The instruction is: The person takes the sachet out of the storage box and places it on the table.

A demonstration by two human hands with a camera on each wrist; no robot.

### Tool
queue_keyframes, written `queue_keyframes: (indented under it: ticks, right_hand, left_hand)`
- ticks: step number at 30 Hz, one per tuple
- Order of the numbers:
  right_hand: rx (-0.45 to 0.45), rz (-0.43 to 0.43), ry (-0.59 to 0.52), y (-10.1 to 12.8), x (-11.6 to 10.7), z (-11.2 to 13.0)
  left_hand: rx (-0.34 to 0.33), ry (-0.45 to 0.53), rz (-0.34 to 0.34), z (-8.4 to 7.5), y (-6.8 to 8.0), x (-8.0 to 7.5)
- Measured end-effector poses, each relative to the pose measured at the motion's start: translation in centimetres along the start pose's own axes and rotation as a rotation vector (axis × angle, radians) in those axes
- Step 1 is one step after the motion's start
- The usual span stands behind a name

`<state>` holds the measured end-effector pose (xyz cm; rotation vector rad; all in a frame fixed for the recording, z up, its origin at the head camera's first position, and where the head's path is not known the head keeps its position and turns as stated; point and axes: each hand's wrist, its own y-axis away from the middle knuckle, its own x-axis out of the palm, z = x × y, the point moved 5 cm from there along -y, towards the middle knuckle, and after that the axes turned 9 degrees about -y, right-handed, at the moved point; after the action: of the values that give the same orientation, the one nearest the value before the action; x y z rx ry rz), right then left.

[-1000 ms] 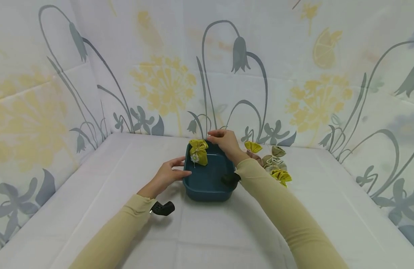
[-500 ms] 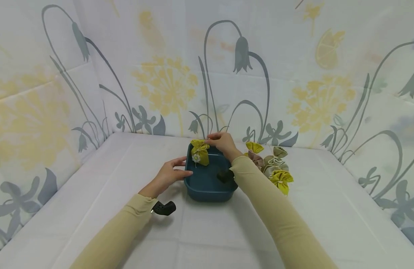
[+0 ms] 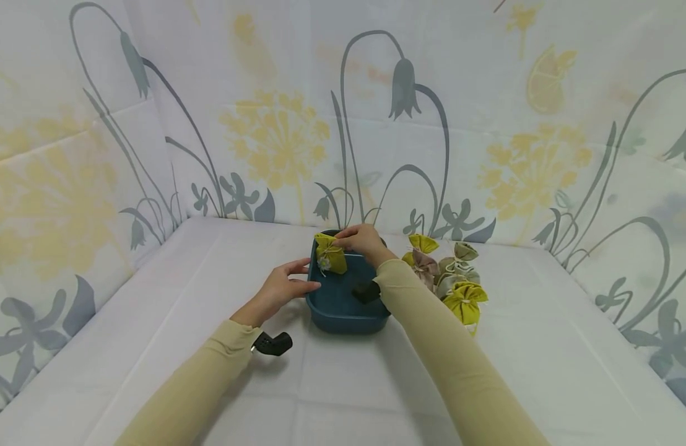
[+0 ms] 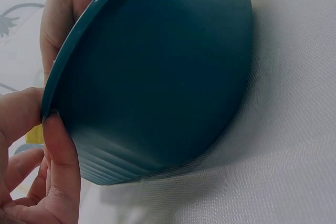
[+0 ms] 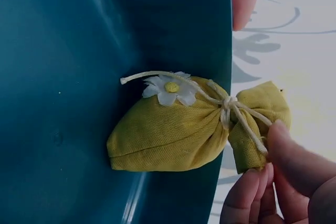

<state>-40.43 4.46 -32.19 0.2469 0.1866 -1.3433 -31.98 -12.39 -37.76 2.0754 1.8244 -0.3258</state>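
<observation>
Up at the back of the blue tub (image 3: 343, 306), the right hand (image 3: 364, 240) pinches the gathered top of a yellow pouch (image 3: 330, 255) (a small white daisy on its string), which leans against the tub's far wall. Meanwhile the left hand (image 3: 280, 291) grips the tub's left rim, thumb on the edge. More pouches (image 3: 451, 279) lie just right of the tub on the white table (image 3: 153, 322)
</observation>
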Motion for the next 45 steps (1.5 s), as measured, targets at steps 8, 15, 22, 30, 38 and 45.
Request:
queue_keyframes:
  ticks: [8,15,22,30,38,45]
  right_hand:
    - [0.015,-0.045,-0.038,0.1,-0.8,-0.2]
    - [0.036,-0.051,-0.087,0.2,-1.5,-0.1]
    - [0.020,-0.023,-0.087,1.2,-1.9,0.5]
    - [-0.026,-0.016,-0.087,4.0,-2.8,1.8]
    - [-0.029,0.000,-0.146,6.7,-3.7,2.5]
    - [-0.081,-0.004,-0.149,9.1,-4.4,3.0]
  left_hand:
    - [0.016,0.009,0.002,-0.2,0.0,0.1]
    - [0.020,0.001,-0.005,-0.2,0.1,0.0]
    - [0.020,0.008,-0.008,0.1,0.0,0.1]
    - [0.036,0.036,0.001,-0.1,0.0,0.1]
    - [0.052,0.034,0.007,-0.3,0.1,0.1]
    - [0.044,0.031,0.003,-0.2,0.2,0.1]
